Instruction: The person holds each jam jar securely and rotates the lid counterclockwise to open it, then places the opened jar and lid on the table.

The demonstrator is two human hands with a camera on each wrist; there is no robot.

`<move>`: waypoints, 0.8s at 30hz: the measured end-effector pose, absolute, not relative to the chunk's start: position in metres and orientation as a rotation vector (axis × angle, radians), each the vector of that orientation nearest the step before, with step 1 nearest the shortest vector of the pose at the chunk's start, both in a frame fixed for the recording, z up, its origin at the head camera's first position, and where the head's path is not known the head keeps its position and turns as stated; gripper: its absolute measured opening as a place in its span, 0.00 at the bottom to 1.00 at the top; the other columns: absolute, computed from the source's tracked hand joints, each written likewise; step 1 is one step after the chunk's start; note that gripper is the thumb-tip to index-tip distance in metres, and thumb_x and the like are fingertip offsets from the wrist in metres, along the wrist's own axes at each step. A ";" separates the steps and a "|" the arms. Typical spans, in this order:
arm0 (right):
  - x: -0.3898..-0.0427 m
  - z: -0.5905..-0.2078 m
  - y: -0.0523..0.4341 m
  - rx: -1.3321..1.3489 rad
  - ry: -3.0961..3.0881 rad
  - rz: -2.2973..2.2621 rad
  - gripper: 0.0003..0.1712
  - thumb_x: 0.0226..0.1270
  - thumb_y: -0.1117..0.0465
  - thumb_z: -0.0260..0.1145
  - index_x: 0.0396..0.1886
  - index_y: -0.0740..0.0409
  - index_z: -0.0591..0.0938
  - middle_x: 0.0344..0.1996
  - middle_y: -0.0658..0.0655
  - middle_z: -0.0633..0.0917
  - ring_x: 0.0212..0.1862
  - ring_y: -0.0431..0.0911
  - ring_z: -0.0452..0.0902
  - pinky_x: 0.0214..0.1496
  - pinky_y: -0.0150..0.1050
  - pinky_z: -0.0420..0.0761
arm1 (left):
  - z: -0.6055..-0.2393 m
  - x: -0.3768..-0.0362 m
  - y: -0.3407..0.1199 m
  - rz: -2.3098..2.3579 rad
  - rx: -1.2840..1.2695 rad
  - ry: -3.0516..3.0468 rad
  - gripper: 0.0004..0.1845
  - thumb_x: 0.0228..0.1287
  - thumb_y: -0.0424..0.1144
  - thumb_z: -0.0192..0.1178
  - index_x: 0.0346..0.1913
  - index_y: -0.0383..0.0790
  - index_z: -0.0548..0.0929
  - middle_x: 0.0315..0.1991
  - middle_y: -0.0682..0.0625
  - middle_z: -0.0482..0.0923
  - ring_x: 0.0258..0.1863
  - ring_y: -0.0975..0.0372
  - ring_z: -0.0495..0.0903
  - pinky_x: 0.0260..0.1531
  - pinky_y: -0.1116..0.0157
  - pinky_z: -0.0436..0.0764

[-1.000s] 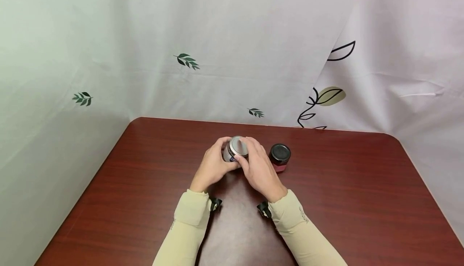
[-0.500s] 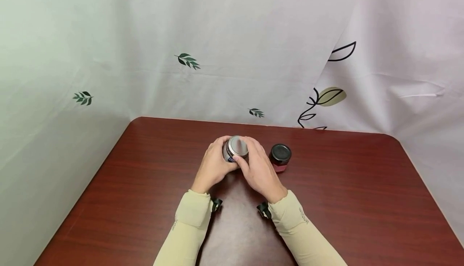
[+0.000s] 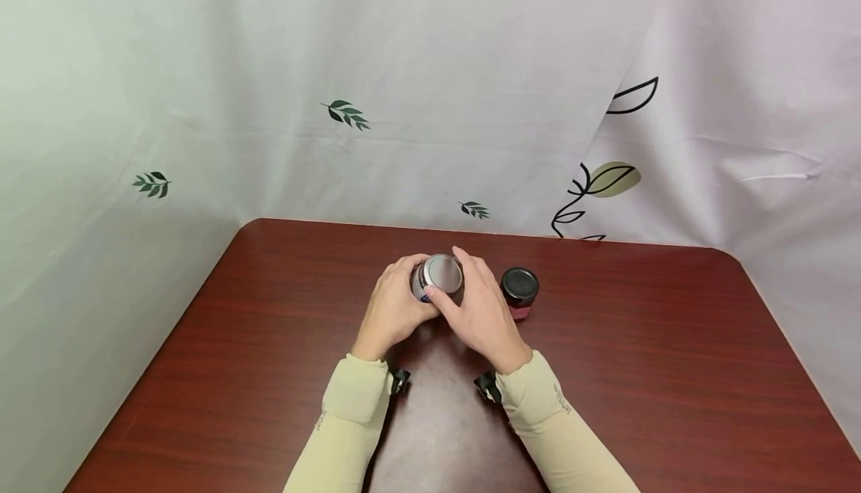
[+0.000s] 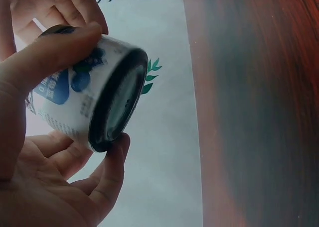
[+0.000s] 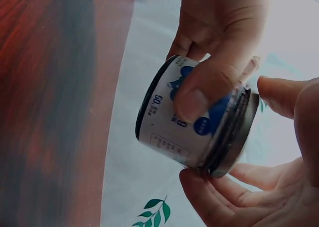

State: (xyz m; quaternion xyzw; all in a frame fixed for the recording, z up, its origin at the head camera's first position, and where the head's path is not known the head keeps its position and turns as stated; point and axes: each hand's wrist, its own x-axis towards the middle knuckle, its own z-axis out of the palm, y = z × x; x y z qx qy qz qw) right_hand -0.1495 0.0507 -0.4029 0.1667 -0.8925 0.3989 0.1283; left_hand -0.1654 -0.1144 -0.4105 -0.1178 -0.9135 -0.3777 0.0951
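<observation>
Jar (image 5: 172, 130): held over the table (image 3: 605, 373), left of the black-lidded jar (image 3: 520, 284)
Left hand (image 3: 393, 306): grips its body
Right hand (image 3: 480, 310): curls loosely round the silver lid (image 3: 444, 274)
Change: right hand spreads wider, baring more silver lid; likely a regrip, with it still on

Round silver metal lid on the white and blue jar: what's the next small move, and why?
Probably twist the silver lid slightly with the right hand: that hand curves around the lid, while the left hand grips the jar below.
</observation>
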 end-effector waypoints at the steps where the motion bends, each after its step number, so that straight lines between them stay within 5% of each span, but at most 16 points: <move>1: -0.150 -0.402 0.050 0.473 -2.593 1.159 0.41 0.67 0.46 0.70 0.72 0.64 0.69 0.62 0.63 0.76 0.63 0.56 0.72 0.63 0.51 0.73 | -0.410 -0.165 -0.114 -1.116 -0.348 -2.709 0.37 0.46 0.44 0.79 0.62 0.39 0.78 0.55 0.46 0.81 0.56 0.50 0.77 0.58 0.52 0.74; 24: -0.154 -0.401 0.046 0.380 -2.578 1.160 0.37 0.61 0.43 0.73 0.61 0.64 0.80 0.51 0.62 0.80 0.54 0.55 0.74 0.57 0.50 0.74 | -0.409 -0.163 -0.113 -1.055 -0.385 -2.649 0.34 0.45 0.40 0.78 0.59 0.41 0.80 0.52 0.49 0.81 0.49 0.56 0.82 0.51 0.56 0.80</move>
